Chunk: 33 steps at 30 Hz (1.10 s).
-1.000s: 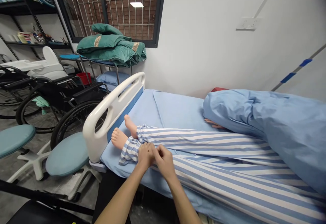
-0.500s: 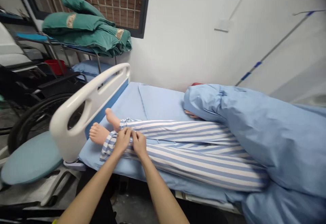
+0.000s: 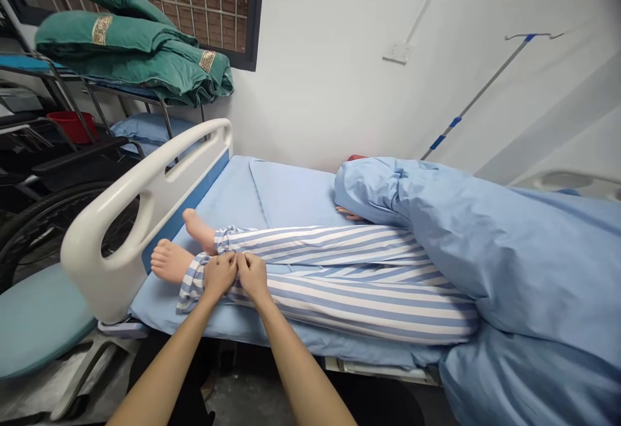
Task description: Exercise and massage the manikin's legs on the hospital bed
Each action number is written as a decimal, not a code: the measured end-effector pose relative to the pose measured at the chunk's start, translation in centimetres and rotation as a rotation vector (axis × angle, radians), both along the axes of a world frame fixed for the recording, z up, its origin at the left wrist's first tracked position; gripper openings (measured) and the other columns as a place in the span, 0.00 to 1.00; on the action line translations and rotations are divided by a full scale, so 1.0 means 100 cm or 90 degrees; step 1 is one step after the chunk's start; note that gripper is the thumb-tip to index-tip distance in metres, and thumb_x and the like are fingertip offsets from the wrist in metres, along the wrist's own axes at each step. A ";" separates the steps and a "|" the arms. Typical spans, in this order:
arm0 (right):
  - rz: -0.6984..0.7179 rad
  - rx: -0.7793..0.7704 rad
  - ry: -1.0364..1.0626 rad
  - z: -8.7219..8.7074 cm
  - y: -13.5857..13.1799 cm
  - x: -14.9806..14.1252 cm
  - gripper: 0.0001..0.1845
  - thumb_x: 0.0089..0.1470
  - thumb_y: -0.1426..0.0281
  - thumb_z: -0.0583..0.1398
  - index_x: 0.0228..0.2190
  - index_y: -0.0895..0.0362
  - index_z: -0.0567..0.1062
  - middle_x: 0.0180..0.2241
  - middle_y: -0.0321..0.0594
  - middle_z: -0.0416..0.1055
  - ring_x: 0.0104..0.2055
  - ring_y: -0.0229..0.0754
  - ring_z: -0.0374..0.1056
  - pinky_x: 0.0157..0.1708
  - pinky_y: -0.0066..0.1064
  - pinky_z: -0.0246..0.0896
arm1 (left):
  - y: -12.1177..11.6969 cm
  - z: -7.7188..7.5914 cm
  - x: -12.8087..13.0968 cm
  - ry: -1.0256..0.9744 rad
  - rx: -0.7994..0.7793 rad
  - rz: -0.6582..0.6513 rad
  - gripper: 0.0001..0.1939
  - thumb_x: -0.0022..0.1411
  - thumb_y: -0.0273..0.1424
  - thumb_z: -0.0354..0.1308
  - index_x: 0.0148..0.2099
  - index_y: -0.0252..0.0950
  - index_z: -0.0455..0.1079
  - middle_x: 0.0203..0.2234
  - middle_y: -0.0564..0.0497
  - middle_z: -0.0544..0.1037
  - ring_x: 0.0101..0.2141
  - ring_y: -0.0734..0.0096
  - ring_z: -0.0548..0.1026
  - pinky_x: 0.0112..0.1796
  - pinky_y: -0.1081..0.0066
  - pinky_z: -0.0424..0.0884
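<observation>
A manikin lies on a hospital bed (image 3: 286, 193) in blue-and-white striped trousers (image 3: 349, 277), its bare feet (image 3: 169, 261) near the white footboard (image 3: 145, 187). A light blue blanket (image 3: 485, 245) covers its upper body. My left hand (image 3: 219, 275) and my right hand (image 3: 252, 275) sit side by side on the near trouser leg just above the ankle. The fingers of both are curled and pinch the striped fabric.
A wheelchair (image 3: 53, 187) and a teal stool (image 3: 39, 316) stand left of the footboard. Folded green quilts (image 3: 140, 51) lie on a metal rack by the window. An IV pole (image 3: 475, 96) leans along the white wall behind the bed.
The view has swung right and pulled back, showing more of the blanket. Both hands stay pinched on the near trouser leg close to the ankle.
</observation>
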State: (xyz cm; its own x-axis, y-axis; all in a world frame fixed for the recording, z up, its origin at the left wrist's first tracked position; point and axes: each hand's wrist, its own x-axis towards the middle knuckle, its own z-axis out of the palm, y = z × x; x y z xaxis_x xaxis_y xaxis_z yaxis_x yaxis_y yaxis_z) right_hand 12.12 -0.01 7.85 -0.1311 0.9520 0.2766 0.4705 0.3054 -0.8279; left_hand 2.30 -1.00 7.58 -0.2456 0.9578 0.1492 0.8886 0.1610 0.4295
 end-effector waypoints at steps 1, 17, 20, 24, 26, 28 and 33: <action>0.000 0.004 -0.024 0.002 -0.001 -0.002 0.21 0.55 0.64 0.47 0.14 0.57 0.62 0.14 0.31 0.58 0.20 0.33 0.53 0.22 0.25 0.43 | 0.000 0.000 0.000 0.015 -0.014 -0.003 0.18 0.60 0.37 0.41 0.30 0.39 0.71 0.27 0.47 0.77 0.30 0.67 0.71 0.28 0.73 0.55; -0.031 0.008 -0.159 -0.013 0.012 -0.005 0.20 0.58 0.64 0.46 0.24 0.56 0.72 0.23 0.35 0.70 0.26 0.35 0.60 0.27 0.24 0.47 | 0.002 -0.008 0.005 0.115 -0.034 0.037 0.19 0.59 0.38 0.41 0.41 0.40 0.72 0.31 0.42 0.76 0.32 0.59 0.72 0.30 0.69 0.59; -0.043 0.010 -0.150 -0.013 0.011 -0.005 0.19 0.58 0.64 0.47 0.24 0.56 0.73 0.24 0.35 0.70 0.26 0.35 0.60 0.27 0.24 0.48 | 0.005 -0.006 0.004 0.090 -0.034 0.031 0.18 0.58 0.36 0.42 0.39 0.39 0.72 0.29 0.43 0.76 0.31 0.61 0.71 0.29 0.70 0.58; -0.037 0.005 -0.083 -0.007 0.011 -0.002 0.23 0.58 0.62 0.45 0.22 0.57 0.72 0.20 0.34 0.68 0.24 0.34 0.59 0.26 0.23 0.48 | 0.010 0.009 0.006 -0.099 0.072 0.038 0.16 0.56 0.36 0.44 0.24 0.34 0.67 0.17 0.51 0.68 0.23 0.71 0.65 0.25 0.74 0.55; -0.032 0.008 -0.042 -0.004 0.011 0.001 0.25 0.59 0.62 0.44 0.20 0.57 0.71 0.19 0.33 0.66 0.24 0.33 0.59 0.25 0.23 0.47 | 0.013 0.016 0.010 -0.228 0.165 0.043 0.18 0.56 0.39 0.45 0.19 0.34 0.61 0.14 0.55 0.61 0.20 0.76 0.60 0.24 0.75 0.54; -0.028 0.008 -0.011 -0.002 0.012 0.002 0.26 0.59 0.62 0.43 0.19 0.57 0.71 0.18 0.33 0.65 0.24 0.33 0.59 0.25 0.23 0.47 | 0.016 0.018 0.015 -0.336 0.224 0.046 0.19 0.54 0.41 0.46 0.18 0.35 0.57 0.13 0.57 0.57 0.19 0.78 0.57 0.22 0.76 0.54; -0.041 -0.009 0.038 -0.004 0.012 0.001 0.25 0.59 0.62 0.43 0.21 0.58 0.71 0.20 0.35 0.67 0.24 0.34 0.60 0.25 0.23 0.49 | 0.014 0.002 0.024 -0.355 0.199 0.034 0.16 0.55 0.38 0.45 0.19 0.35 0.57 0.14 0.56 0.61 0.20 0.77 0.59 0.24 0.75 0.54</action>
